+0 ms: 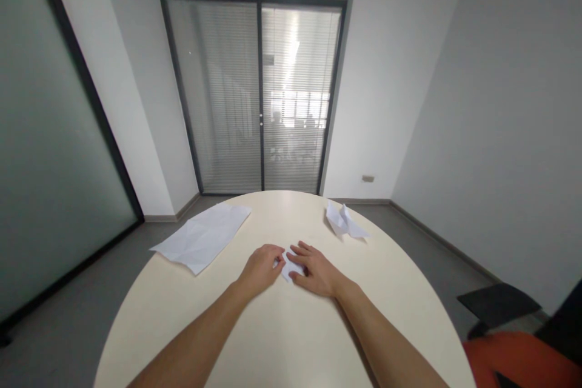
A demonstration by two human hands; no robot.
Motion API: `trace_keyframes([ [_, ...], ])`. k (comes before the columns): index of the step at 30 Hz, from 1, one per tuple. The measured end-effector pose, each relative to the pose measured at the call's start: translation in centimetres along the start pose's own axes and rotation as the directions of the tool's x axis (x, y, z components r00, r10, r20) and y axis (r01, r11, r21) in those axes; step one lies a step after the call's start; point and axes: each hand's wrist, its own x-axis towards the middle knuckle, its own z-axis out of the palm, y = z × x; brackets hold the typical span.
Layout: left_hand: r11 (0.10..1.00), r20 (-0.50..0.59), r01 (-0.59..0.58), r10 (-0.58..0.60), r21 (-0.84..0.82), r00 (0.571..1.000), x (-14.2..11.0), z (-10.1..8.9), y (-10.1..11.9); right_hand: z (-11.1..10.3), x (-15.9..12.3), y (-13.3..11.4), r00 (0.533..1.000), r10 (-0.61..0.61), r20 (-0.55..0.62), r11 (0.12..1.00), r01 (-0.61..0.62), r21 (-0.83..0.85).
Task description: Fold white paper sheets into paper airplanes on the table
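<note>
A small piece of folded white paper (293, 267) lies on the cream table between my two hands, partly covered by them. My left hand (262, 268) pinches its left edge between thumb and fingers. Over its right side rests my right hand (317, 270), with the fingers spread and the thumb apart, touching the paper. The exact shape of the folds is hidden under the fingers.
A large creased white sheet (207, 235) lies at the table's left edge, its corner overhanging. Toward the back right sits a folded paper shape (344, 221) with raised wings. An orange-seated chair (522, 357) stands beside the round table (282, 339) at right.
</note>
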Motion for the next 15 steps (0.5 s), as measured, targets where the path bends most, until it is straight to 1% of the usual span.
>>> trace_keyframes([
  [2,0.999,-0.023,0.021,-0.022,-0.025,1.000,-0.04,0.17,-0.09,-0.34,0.01,-0.14,0.999,-0.043,-0.005,0.998,0.043,0.036],
  [4,0.998,-0.043,0.039,-0.041,-0.041,0.998,-0.06,0.25,-0.24,-0.51,-0.01,-0.19,0.998,-0.055,0.000,0.996,0.055,0.069],
  [9,0.998,-0.062,0.056,-0.058,-0.033,0.996,-0.01,0.12,-0.60,-0.26,-0.01,-0.06,1.000,-0.022,0.022,0.993,0.019,0.120],
  [15,0.999,-0.035,0.024,-0.025,-0.029,0.999,-0.09,-0.16,-0.37,0.18,0.12,-0.14,0.999,-0.003,-0.052,0.992,0.010,0.127],
])
